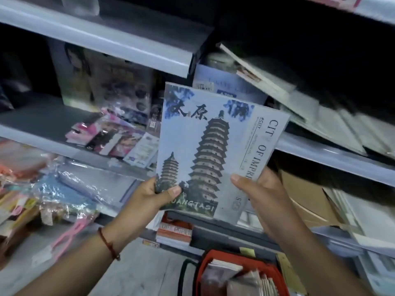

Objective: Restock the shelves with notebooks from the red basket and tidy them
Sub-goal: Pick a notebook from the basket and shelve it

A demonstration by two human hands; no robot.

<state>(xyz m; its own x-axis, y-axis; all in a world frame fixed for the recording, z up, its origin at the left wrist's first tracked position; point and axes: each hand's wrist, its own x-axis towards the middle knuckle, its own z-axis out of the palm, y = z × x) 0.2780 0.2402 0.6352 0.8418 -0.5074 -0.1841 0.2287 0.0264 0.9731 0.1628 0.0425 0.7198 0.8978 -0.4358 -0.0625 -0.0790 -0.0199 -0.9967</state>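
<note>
Held upright in front of the shelving: pagoda-cover notebook [205, 150], both hands on it. Left hand [149, 195] pinched the lower left corner, thumb across the cover. Right hand [263, 199] clamped the lower right edge, thumb on front, fingers behind. Looked like more than one copy stacked, edges slightly fanned at the top; count not readable.

Step in hand, by judgement: carrying stock from basket to shelf, placement not yet made. Red basket [239, 274] sat low on the floor below the hands, more notebooks inside.

Likely target: right-hand shelf [333, 152], where pale notebooks [267, 82] leaned over in a loose, slumped row. Next move probably called for righting that row first or clearing a gap, then sliding the held copy in spine-aligned. Risk: the leaning stack toppling further when nudged.

Surroundings: grey metal shelving in tiers, dim lighting above. Left shelf [42, 124] carried pink and dark packaged stationery [102, 135] lying flat. Lower left tier held cellophane-wrapped goods [70, 184] and a pink plastic item [70, 236]. Brown cardboard [303, 197] under the right shelf. Edges of view motion-blurred.
</note>
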